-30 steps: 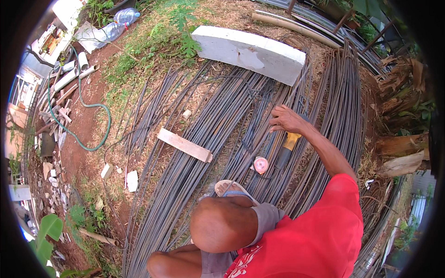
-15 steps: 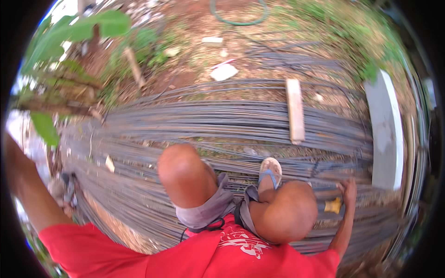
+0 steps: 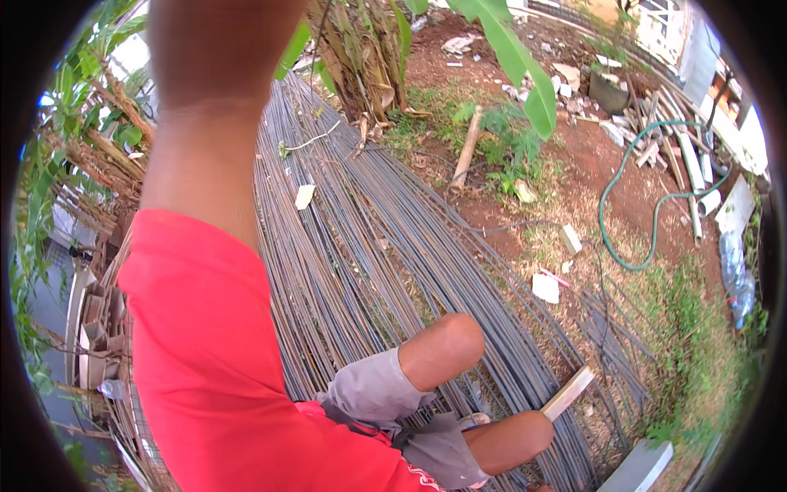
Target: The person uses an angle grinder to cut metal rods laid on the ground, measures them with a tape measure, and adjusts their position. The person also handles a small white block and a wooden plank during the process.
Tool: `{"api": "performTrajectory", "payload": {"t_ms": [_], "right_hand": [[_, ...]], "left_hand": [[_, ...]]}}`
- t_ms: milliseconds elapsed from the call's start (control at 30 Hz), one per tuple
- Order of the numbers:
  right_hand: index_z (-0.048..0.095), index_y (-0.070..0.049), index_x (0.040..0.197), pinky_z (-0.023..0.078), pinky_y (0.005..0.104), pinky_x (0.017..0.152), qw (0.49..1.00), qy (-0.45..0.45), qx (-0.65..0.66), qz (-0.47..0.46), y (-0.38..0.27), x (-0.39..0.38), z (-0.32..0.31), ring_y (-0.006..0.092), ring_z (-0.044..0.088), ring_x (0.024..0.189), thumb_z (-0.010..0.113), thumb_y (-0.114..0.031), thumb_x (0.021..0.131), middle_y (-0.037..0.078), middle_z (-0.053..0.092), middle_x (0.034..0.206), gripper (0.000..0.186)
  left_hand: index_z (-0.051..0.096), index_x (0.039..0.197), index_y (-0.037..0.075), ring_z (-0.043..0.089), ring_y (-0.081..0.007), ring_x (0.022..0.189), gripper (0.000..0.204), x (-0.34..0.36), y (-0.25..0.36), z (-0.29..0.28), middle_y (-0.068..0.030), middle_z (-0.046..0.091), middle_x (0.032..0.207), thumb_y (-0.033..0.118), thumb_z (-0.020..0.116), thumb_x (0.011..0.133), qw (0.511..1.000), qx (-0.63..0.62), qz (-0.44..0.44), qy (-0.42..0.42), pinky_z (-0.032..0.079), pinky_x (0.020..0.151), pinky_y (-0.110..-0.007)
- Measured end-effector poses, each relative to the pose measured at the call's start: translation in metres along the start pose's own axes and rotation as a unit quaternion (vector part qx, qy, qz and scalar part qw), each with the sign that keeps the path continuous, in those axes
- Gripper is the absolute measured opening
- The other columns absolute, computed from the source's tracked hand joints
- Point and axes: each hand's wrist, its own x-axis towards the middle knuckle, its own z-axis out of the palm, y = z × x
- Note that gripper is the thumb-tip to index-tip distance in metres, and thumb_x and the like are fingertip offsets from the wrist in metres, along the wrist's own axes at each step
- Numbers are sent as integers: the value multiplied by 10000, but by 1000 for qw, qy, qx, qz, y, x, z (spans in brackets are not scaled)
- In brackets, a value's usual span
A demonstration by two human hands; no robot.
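My left arm is raised in its red sleeve, bent and blurred very near the view at the upper left. Its hand lies beyond the top edge, so its fingers do not show. My right hand is out of the picture too. Beneath my bent knees, long dark steel rods lie in a wide bed stretching away to the upper left. A short pale wooden block lies across the rods beside my right knee. A small pale chip rests on the rods farther off.
Banana stems stand at the far end of the rods. A wooden stake is beside them. To the right are a green hose, rubble, pipes and a plastic bottle. A grey slab is at the lower right.
The view has swung to the left. My left arm now rises across the upper left. My right hand, earlier low over the rods near a yellow object, has left the picture.
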Motion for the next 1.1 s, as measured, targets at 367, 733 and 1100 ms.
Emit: {"api": "performTrajectory", "payload": {"t_ms": [367,733,1100], "right_hand": [[460,-28,1551,481,461,1097,713,280,459,-450,-499,-168,-779,313,622,1267,786,-202,936,172,592,1423,717],[677,67,913,582,409,1027,657,82,628,-408,-625,-303,-885,345,684,1214,387,-369,1164,341,665,1329,582],[649,83,908,587,404,956,686,101,576,-434,-621,-386,-910,316,690,1151,343,-349,1173,343,669,1320,592]], "left_hand": [[788,870,96,690,-327,695,334,115,21,-199,-100,699,733,426,782,822,951,-276,4,140,516,618,-486],[736,674,118,682,-360,650,297,72,55,-308,-105,661,629,396,821,735,876,-419,-102,216,476,566,-516],[746,692,129,690,-365,638,295,69,96,-376,-105,658,614,406,832,749,890,-390,-57,228,512,579,-506]]}}
